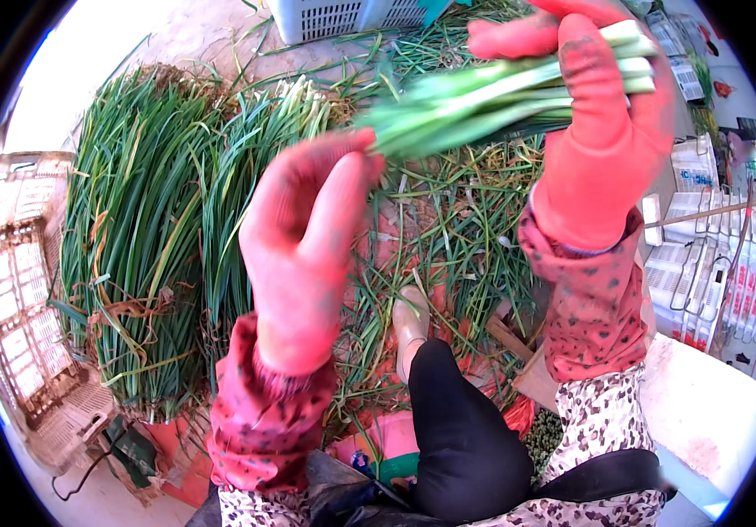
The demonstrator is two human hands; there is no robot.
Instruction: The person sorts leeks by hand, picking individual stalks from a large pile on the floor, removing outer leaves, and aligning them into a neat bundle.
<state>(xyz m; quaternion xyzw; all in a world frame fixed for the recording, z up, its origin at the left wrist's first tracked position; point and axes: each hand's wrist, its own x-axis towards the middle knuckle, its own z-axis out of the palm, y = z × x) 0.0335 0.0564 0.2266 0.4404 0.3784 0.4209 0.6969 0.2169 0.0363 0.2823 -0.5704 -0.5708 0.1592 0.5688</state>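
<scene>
Both hands wear dirt-marked red rubber gloves. My right hand (605, 99) grips a small bunch of green leafy stalks (490, 99), such as garlic greens or leeks, near its pale cut ends, which point to the right. The bunch lies nearly level and is blurred. At its left end, thumb and fingertips of my left hand (315, 217) pinch the leaf tips. Left of my left hand, large piles of the same long greens (147, 230) lie on the ground, some with roots and dry brown leaves.
Loose leaves and trimmings (463, 224) litter the floor around my boot (411, 316). A white plastic crate (325, 23) stands at the top, a dirty crate (22, 290) at far left. White crates (687, 283) and a white foam box (701, 402) are on the right.
</scene>
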